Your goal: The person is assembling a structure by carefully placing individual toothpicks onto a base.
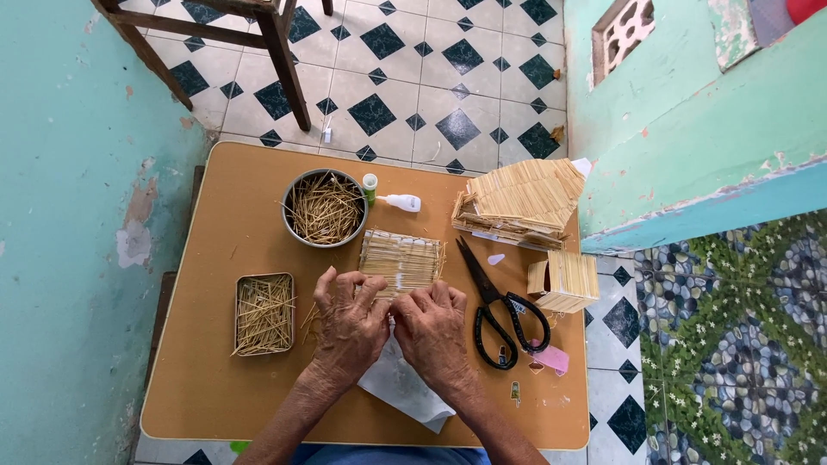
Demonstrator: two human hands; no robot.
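Pale straw sticks glued side by side form a small panel [401, 262] lying flat on the brown table [215, 387], between a round metal bowl of sticks [325, 207] and black scissors [500, 314]. The left hand [349, 327] and right hand [433, 331] rest at its near edge, fingers curled down, pinching at the panel's edge over white paper [405, 392]; the grip itself is hidden.

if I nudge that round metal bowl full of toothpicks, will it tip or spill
The round bowl looks wide, low and flat-based, so it would probably slide on the smooth brown table rather than tip. The toothpicks are heaped loosely to the rim, so a few might spill.
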